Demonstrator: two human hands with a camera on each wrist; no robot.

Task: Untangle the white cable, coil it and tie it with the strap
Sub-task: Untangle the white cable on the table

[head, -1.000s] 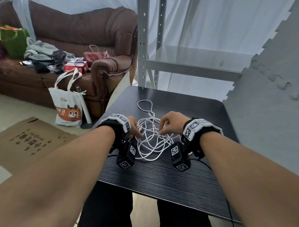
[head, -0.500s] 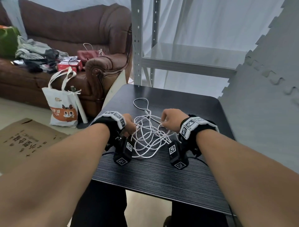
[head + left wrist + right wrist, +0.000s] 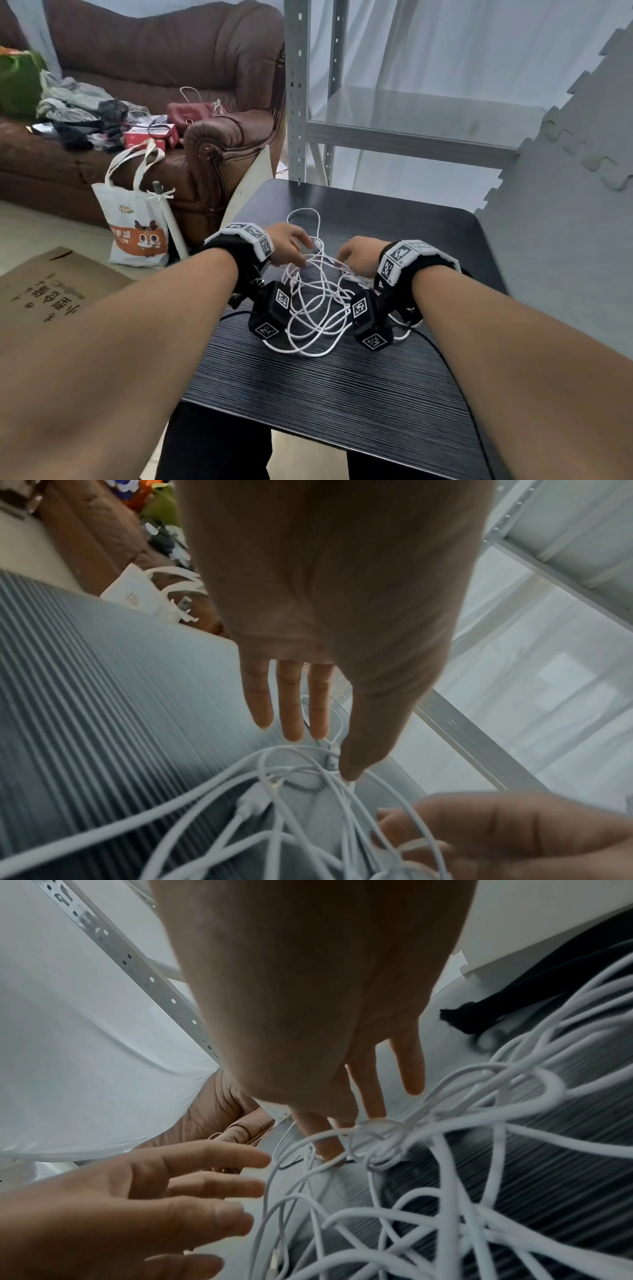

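You were at the untangling step: the white cable lay snarled mid-table. Your left hand hovered with fingers spread; your right hand apparently pinched a strand, though blurred. Next calls for finding a free end.

The white cable sprawls in loose loops over the middle of the dark surface, and both hands sit at its far edge. Bare surface lies open on the near side and along the far strip. A grey foam wall crowds the right edge; a metal shelf post stands behind, seemingly just beyond the far left corner.
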